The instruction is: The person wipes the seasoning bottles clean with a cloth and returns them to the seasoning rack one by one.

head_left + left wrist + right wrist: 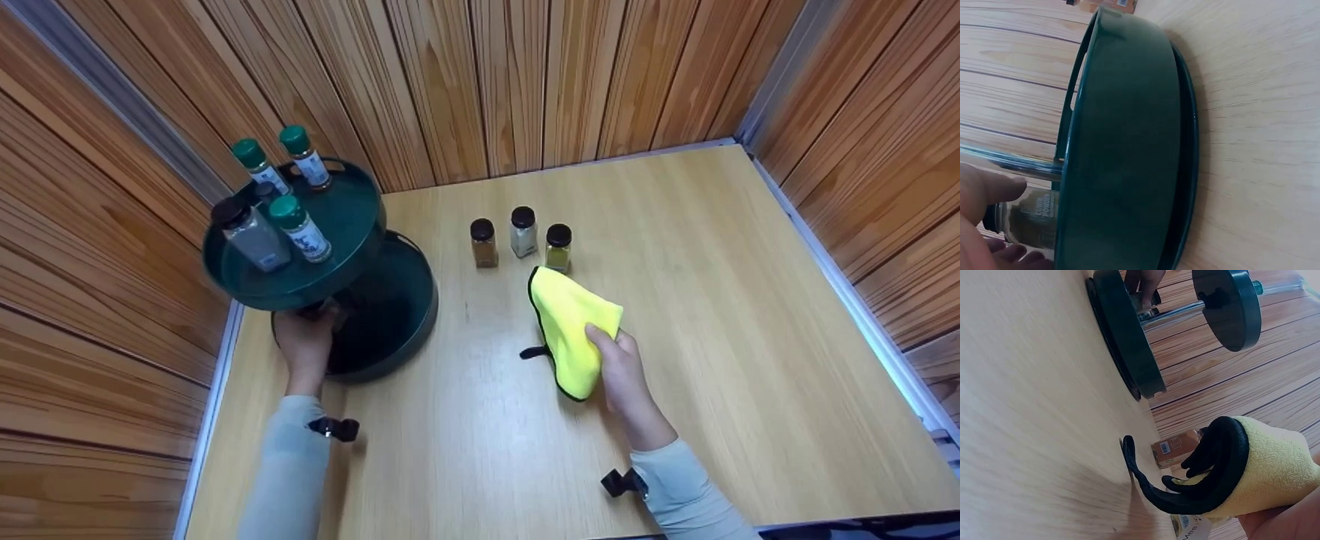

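Observation:
My left hand reaches between the two tiers of a dark green round rack. In the left wrist view, its thumb and fingers lie on either side of a spice jar with a dark cap and brownish powder, standing in the lower tray. The upper tier mostly hides this grasp in the head view. My right hand grips a folded yellow cloth with black edging and a small black loop, held over the table.
Three dark-capped spice jars, one brown, one pale and one yellow-green, stand beyond the cloth. Several bottles, including a green-capped bottle and a larger dark-capped jar, stand on the upper tier. Wood-panelled walls enclose the table.

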